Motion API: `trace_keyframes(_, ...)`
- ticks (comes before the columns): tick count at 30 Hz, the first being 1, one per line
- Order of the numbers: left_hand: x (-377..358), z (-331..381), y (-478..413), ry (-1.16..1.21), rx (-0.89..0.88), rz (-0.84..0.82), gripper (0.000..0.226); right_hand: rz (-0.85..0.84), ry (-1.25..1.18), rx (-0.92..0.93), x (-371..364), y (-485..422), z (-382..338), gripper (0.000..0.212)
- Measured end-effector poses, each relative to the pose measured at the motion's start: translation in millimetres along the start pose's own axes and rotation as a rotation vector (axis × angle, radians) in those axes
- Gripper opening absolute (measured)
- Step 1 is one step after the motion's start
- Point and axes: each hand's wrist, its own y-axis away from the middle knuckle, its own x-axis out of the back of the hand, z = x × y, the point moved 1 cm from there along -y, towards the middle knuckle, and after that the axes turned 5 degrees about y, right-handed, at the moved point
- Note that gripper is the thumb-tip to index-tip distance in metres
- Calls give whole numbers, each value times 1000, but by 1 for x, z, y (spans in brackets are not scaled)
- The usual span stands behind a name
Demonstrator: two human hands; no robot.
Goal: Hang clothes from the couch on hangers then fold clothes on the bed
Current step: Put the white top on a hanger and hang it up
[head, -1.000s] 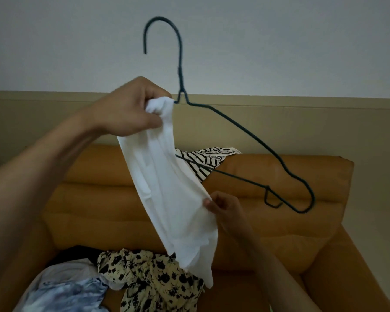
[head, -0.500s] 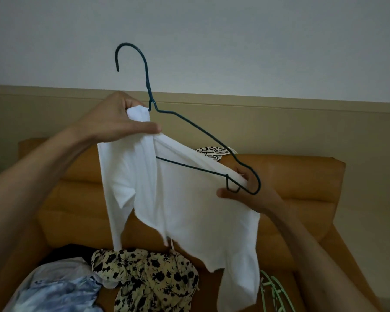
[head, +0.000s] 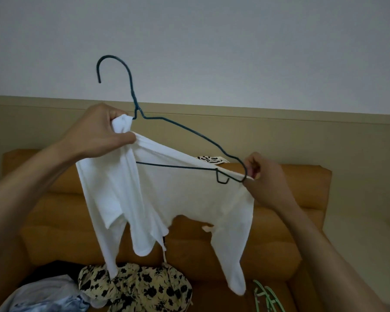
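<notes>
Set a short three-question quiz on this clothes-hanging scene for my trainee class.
1. True or false: the dark wire hanger's hook hangs on a rail.
2. What does the right hand pinch? A the hook; B the white top's edge by the hanger's end; C a clothes peg.
3. Fill in: the floral garment lies on the ___.
Key: 1 false, the hook is up in the air above the left hand; 2 B; 3 couch.

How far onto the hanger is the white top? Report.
Partly on: left hand and right hand stretch the white top along the hanger, its upper wire bare.
</notes>
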Motion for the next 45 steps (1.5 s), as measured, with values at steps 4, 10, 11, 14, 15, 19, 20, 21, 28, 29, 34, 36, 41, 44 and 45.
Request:
trace_keyframes(4, 2, -14, 6, 18, 87, 27, 43, 65, -54, -26, 16, -12, -1, 23)
trace_keyframes(10, 6, -34, 11, 11, 173, 160, 44, 44, 539, -81, 19, -22, 8, 19)
trace_keyframes(11, 6, -36, 12, 12, 183, 158, 44, -24, 428, -133, 21, -26, 10, 20)
trace_keyframes(14, 4, -38, 13, 21, 216, 133, 35, -252, -187, -374, 26, -33, 1, 24)
trace_keyframes(15, 2, -38, 14, 19, 220, 121, 31, -290, -311, -443, 25, -35, 0, 21)
trace_keyframes(19, -6, -30, 18, 31, 195, 34, 30, -334, -506, -506, 21, -39, -15, 14)
trace_keyframes(20, -9, -27, 20, 36, 174, 12, 32, -325, -539, -507, 21, -40, -20, 16)
trace_keyframes(21, -12, -24, 21, 35, 147, -3, 35, -310, -583, -512, 20, -42, -25, 20)
trace_keyframes(28, -37, -10, 27, -43, -16, -48, 32, -230, -425, -425, 25, -54, -44, 27)
trace_keyframes(29, -42, -8, 29, -70, -33, -58, 33, -225, -363, -378, 27, -55, -45, 30)
trace_keyframes(34, -62, 9, 36, -272, -166, -28, 40, -131, -139, -199, 33, -54, -48, 25)
trace_keyframes(36, -67, 11, 36, -388, -170, -30, 40, -98, -10, -140, 36, -53, -47, 25)
trace_keyframes(41, -69, 9, 35, -607, -105, -19, 30, -16, 284, -18, 45, -50, -42, 23)
trace_keyframes(44, -75, 13, 37, -649, -74, -20, 28, -56, 253, -32, 43, -50, -43, 22)
trace_keyframes(45, -79, 15, 38, -641, -76, -23, 27, -68, 209, -51, 42, -51, -45, 23)
